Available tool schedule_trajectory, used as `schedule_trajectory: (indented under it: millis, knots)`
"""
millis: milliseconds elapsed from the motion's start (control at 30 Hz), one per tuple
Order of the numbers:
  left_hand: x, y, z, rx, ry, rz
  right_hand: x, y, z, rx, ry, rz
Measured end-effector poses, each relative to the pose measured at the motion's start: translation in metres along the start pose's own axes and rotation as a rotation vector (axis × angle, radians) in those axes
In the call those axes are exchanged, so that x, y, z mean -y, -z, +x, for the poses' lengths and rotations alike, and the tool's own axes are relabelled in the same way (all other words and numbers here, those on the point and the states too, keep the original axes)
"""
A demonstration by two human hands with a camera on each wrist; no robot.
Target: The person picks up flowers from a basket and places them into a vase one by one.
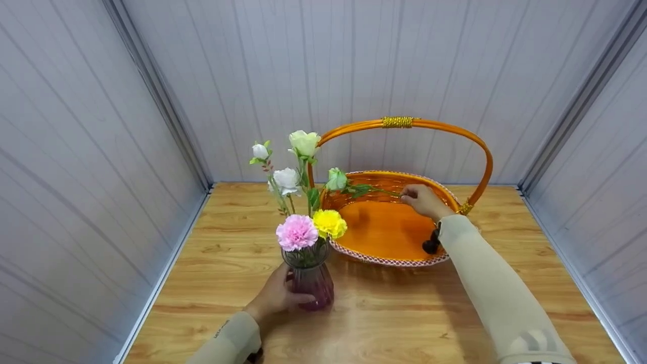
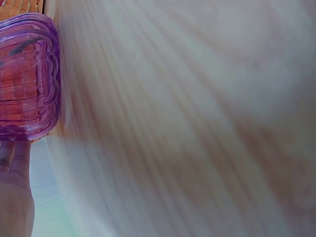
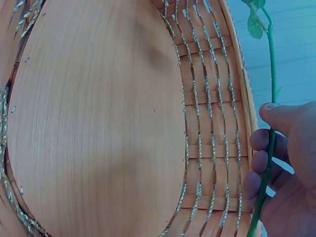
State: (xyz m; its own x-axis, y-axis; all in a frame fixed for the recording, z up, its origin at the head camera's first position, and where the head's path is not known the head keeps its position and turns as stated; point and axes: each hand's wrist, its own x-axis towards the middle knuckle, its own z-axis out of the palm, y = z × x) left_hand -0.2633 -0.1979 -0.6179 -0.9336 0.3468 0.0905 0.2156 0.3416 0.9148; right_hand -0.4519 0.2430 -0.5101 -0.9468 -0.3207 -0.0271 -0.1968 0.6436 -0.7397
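My right hand pinches the green stem of a pale green rose over the orange wicker basket. The rose's head points left, toward the vase. My left hand holds the purple glass vase round its lower side on the table. In the vase stand a pink carnation, a yellow carnation, a cream rose and a white flower with a small white bud. In the left wrist view the fingers lie partly behind the vase.
The basket's tall arched handle rises behind my right hand, with gold binding at its top. The basket floor is bare wood. Grey panel walls enclose the wooden table at the back and sides.
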Motion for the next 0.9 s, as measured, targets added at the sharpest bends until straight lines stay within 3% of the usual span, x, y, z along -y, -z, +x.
schedule_trajectory:
  millis: [900]
  knots:
    - [0.000,-0.001,0.001,0.007,0.002,-0.032,0.034,0.007,-0.040,-0.091,0.026,-0.050]
